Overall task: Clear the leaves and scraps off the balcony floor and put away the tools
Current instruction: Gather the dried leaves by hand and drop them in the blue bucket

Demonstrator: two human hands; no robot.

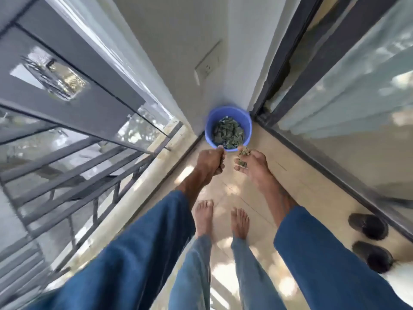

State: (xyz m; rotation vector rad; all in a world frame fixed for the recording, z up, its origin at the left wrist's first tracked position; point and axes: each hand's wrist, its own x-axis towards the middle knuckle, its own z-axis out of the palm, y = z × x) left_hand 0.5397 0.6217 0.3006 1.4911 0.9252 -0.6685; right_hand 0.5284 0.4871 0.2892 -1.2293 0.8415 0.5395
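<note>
A blue bucket stands in the far corner of the balcony floor, holding a pile of green leaves. My right hand reaches toward its near rim and grips a clump of leaf scraps in curled fingers. My left hand is beside it, just short of the rim, fingers curled; a few scraps seem to show under them, but what it holds is hard to tell. No tools are in view.
A metal railing runs along the left. A sliding glass door and its track line the right. Two dark shoes sit by the door. My bare feet stand on the tiled floor. A wall socket is above the bucket.
</note>
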